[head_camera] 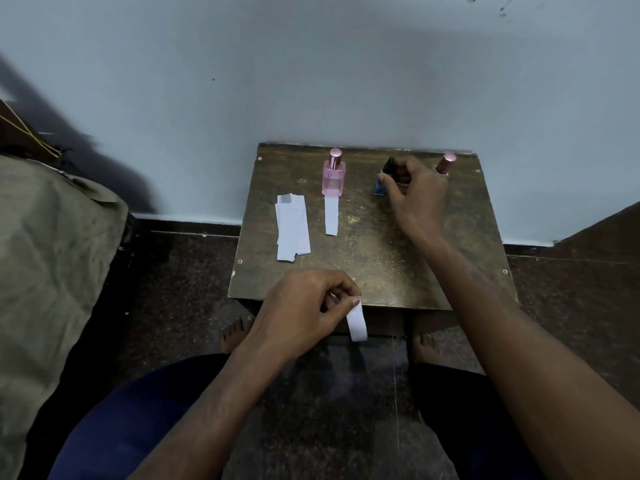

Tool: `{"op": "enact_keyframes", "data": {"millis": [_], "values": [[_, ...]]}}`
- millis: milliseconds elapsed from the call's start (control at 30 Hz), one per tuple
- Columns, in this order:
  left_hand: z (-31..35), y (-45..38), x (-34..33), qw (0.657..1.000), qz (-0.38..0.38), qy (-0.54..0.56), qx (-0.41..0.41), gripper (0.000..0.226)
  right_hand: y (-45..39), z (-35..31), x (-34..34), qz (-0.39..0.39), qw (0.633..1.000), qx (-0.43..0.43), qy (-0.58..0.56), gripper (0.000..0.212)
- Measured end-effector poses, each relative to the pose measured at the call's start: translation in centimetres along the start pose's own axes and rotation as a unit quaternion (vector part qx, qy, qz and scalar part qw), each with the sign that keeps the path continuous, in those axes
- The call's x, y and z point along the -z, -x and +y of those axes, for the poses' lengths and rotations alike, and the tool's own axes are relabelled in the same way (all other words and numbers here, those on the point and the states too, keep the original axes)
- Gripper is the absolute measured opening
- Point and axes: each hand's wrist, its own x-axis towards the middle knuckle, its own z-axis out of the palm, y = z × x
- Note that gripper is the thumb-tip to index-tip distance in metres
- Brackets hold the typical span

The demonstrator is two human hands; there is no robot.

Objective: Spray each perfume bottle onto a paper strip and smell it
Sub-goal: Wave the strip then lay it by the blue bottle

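Note:
On a small dark wooden table (374, 258) stand three perfume bottles. A pink bottle (333, 176) with a rose cap stands at the back, a single paper strip (331, 215) lying just in front of it. My right hand (414, 194) is closed around a blue bottle (381, 187) with a black cap at the back middle. Part of a third bottle with a pink cap (446, 163) shows behind that hand. My left hand (308, 310) pinches a white paper strip (356, 322) at the table's near edge. A stack of strips (292, 226) lies at the left.
The table stands against a pale blue wall (311, 81). A bed or cushion under olive cloth (45, 271) is on the left. My knees and bare feet (237, 332) are below the table's near edge, on a dark speckled floor.

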Motion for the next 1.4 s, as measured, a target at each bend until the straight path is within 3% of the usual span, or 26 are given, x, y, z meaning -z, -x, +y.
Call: {"op": "enact_keyframes", "data": {"millis": [267,467,600,667,733,800,867,967,1100,1333,1400], "values": [[-0.8,0.4,0.6,1.000,0.001,-0.007,-0.003,0.007,0.1,0.2,-0.4,-0.018,1.000,-0.017,0.005,0.031],[-1.4,0.2,0.9,1.000,0.001,-0.003,0.006,0.006,1.5,-1.1,0.5,0.006,0.999,0.004,0.047,0.054],[-1.5,-0.1,1.1,1.000,0.001,0.000,0.015,0.007,4.6,-2.2,2.2,0.025,0.994,0.079,0.076,0.037],[-1.4,-0.3,1.2,1.000,-0.001,0.008,0.024,0.009,6.7,-3.1,3.6,-0.014,0.993,0.104,0.049,0.022],[-1.3,-0.5,1.2,1.000,-0.007,0.008,0.025,0.011,8.9,-4.2,5.1,-0.124,0.986,0.104,0.028,0.015],[-1.2,-0.6,1.2,1.000,-0.016,0.010,0.024,0.011,11.5,-4.7,6.2,-0.250,0.964,0.088,0.023,0.015],[-0.5,-0.5,1.1,1.000,-0.011,0.019,0.012,0.009,14.3,-4.5,7.2,-0.306,0.950,0.065,0.022,0.019],[1.1,-0.1,1.3,0.999,-0.017,0.039,-0.027,0.009,17.7,-4.4,8.6,-0.290,0.956,-0.007,-0.044,0.021],[2.4,0.8,1.9,0.996,-0.029,0.060,-0.067,0.012,18.8,-5.5,8.9,-0.192,0.975,-0.067,-0.085,0.010],[2.3,2.3,1.9,0.993,-0.072,0.032,-0.091,0.024,18.4,-4.8,9.9,-0.279,0.951,-0.079,-0.105,0.004],[2.0,2.3,2.0,0.995,-0.040,0.013,-0.089,0.023,18.0,-4.5,9.7,-0.279,0.951,-0.090,-0.096,0.005]]}}
